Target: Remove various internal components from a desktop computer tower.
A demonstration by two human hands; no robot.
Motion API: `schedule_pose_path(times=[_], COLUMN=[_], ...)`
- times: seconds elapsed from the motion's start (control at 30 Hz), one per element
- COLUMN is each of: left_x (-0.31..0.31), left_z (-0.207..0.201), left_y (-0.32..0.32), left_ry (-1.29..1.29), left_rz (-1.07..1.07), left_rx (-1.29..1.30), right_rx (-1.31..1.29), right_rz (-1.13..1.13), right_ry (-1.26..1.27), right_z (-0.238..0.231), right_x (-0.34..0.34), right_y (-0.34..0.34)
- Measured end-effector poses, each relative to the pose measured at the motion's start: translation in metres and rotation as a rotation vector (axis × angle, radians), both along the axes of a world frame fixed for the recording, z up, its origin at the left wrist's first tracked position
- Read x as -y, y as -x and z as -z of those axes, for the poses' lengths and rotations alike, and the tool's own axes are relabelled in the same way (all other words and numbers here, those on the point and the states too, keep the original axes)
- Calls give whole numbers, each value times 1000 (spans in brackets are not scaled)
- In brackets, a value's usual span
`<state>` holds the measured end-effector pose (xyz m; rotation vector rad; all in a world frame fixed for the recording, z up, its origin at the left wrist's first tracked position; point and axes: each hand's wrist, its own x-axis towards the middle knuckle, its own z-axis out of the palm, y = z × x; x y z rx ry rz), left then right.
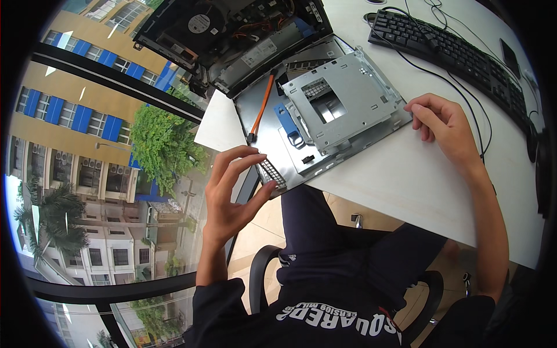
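Observation:
A flat metal computer side panel (255,110) lies on the white desk, its front edge jutting past the desk edge. On it rests a grey metal drive bracket (360,119) with a square cutout and a blue latch (287,123). An orange cable (264,107) lies across the panel. My left hand (229,185) is at the vented left corner, thumb and fingers spread apart around that edge. At the right corner, my right hand (438,124) has its fingers curled, thumb and forefinger pinching the panel's edge. The far fingers of that hand are partly hidden.
An open black computer case (232,40) with a fan and power supply stands behind the panel. A black keyboard (447,52) and loose black cables (464,87) lie at the right. A window (104,191) is on the left. An office chair (264,272) is below.

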<state>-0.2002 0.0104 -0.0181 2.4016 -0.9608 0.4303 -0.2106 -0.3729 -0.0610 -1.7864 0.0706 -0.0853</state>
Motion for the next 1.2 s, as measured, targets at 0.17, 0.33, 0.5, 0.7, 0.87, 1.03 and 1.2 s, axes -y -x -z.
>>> schedule_pose_path(times=[0.17,0.33,0.5,0.7,0.87,1.03,1.2], left_x=[-1,-1,-1,-2,-2,16,51], left_z=[3,3,3,0,-8,-11,-8], left_y=[-1,1,3,9,12,10,0], left_ry=[74,105,166,224,293,550,692], left_rz=[-31,-36,-31,-4,40,188,326], left_rx=[61,108,57,5,49,36,-153], right_rx=[2,-7,1,30,334,881,922], right_rz=[-5,1,1,7,48,86,-25], right_ry=[-6,-8,2,-3,244,514,568], right_z=[1,0,0,1,-6,-21,-27], right_x=[0,0,0,-2,-9,-24,-37], right_y=[-1,0,0,1,8,15,24])
